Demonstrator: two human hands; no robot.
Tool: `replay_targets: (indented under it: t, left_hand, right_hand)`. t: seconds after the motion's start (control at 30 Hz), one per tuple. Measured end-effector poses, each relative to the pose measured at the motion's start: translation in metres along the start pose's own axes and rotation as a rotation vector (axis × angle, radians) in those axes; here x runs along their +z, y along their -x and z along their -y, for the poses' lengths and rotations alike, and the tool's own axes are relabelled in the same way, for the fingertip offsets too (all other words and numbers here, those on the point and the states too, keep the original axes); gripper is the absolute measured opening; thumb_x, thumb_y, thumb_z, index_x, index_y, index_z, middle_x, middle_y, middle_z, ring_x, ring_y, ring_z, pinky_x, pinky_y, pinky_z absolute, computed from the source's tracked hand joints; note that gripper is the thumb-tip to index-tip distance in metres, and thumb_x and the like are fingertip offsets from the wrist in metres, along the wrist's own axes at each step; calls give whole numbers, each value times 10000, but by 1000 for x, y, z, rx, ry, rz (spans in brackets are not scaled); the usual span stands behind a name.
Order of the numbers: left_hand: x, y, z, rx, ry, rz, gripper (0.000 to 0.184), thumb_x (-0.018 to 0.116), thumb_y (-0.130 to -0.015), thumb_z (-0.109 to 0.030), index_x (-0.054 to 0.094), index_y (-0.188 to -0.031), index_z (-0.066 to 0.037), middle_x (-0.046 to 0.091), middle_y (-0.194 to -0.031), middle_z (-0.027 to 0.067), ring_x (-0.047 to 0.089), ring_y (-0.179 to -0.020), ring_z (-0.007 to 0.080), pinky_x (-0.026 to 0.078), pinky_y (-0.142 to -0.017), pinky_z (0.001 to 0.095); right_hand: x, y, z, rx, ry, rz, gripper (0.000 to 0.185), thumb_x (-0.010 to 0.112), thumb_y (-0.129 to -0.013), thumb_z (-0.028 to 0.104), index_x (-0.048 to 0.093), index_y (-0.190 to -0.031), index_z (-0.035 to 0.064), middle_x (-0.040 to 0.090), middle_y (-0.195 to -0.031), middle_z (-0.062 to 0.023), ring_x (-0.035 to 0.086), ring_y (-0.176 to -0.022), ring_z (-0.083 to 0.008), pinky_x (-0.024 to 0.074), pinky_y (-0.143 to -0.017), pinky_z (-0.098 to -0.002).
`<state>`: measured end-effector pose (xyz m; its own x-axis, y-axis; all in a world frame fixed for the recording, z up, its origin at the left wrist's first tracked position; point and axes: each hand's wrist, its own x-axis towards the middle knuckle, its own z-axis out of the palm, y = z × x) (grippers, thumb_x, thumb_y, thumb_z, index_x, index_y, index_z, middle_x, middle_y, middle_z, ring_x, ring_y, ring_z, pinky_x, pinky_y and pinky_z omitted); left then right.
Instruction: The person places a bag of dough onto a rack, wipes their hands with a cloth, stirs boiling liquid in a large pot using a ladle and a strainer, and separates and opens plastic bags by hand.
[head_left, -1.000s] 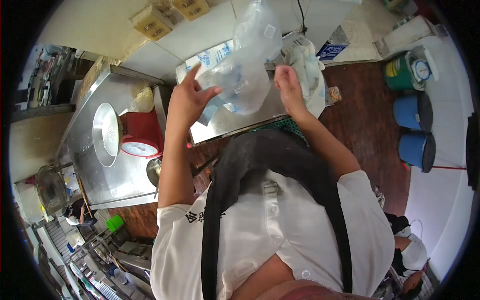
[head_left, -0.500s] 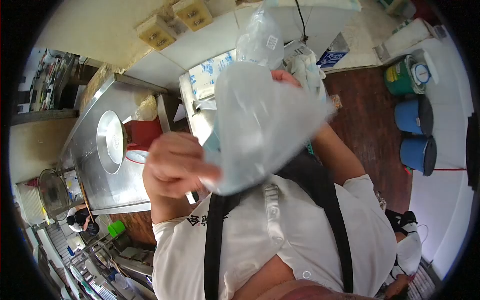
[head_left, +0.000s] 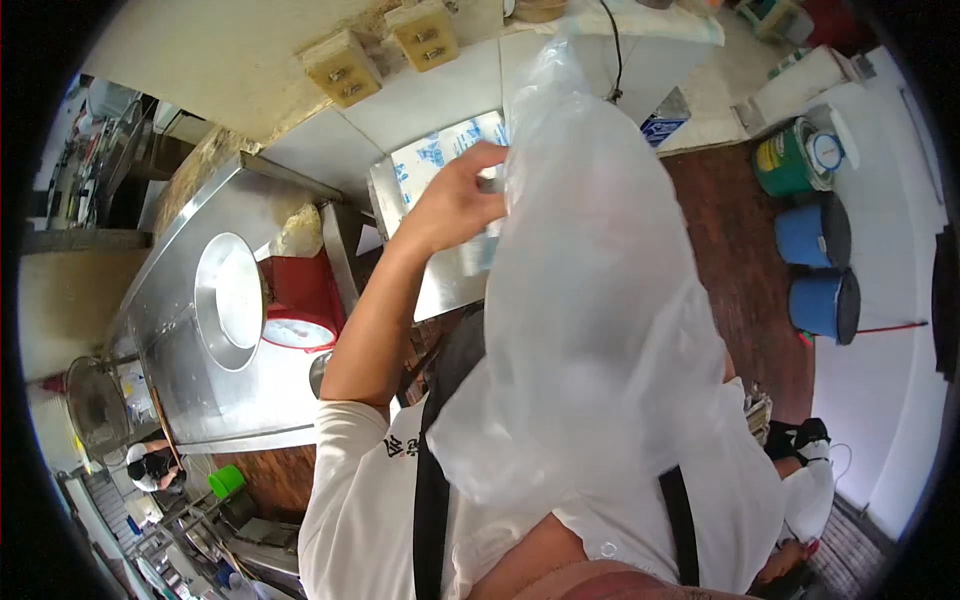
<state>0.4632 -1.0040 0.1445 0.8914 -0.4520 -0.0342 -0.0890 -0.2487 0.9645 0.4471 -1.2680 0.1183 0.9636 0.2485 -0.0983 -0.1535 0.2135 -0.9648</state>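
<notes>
A large translucent plastic bag [head_left: 590, 310] fills the middle of the view, puffed out and hanging in front of my chest. Its narrow, gathered end points up toward the wall, and its loose wide end lies near my shirt. My left hand [head_left: 460, 200] is at the bag's upper left edge, fingers curled against it, with the fingertips partly hidden by the plastic. My right hand is covered by the bag; only a faint pinkish patch shows through. Beyond my left hand lies a white and blue printed package [head_left: 440, 155] on a metal surface.
At left, a steel counter [head_left: 180, 370] carries a metal bowl [head_left: 252, 300] on a red scale [head_left: 305, 290] and a bag of yellowish food [head_left: 300, 232]. Blue buckets [head_left: 825, 305] and a green bucket [head_left: 785, 160] line the right wall. Other people [head_left: 155, 465] are farther off at both sides.
The bag has swelled and now spreads down over my chest. My left hand has moved from its lower left corner up and away to its upper edge. My right hand has become hidden.
</notes>
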Motion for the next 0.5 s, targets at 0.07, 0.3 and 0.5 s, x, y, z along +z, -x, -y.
replay_targets:
  t: [0.07,0.3,0.5]
  left_hand:
    - [-3,-10,-5,112,266,132,514,755,-847,-254,601,-1295,-55,651,-1099,50,592,-1035,178,436,-940,311]
    - [-25,-48,-16,159,670,448,452,645,-933,-312,587,-1276,-24,676,-989,62,605,-888,121,457,-842,255]
    - [-31,-107,11,-85,986,-29,391,575,-977,-349,609,-1222,-47,668,-888,17,584,-731,88,491,-645,242]
  right_hand:
    - [3,-3,7,-20,-37,-43,269,626,-942,247,586,-1137,67,647,-1058,-23,600,-980,-122,476,-872,-275]
    - [-15,-32,24,-51,-278,-120,244,623,-943,240,593,-1121,75,650,-1060,-25,607,-970,-129,483,-859,-275]
    - [-46,-92,26,-4,-617,-93,224,620,-944,234,599,-1106,82,654,-1062,-27,613,-962,-135,490,-848,-275]
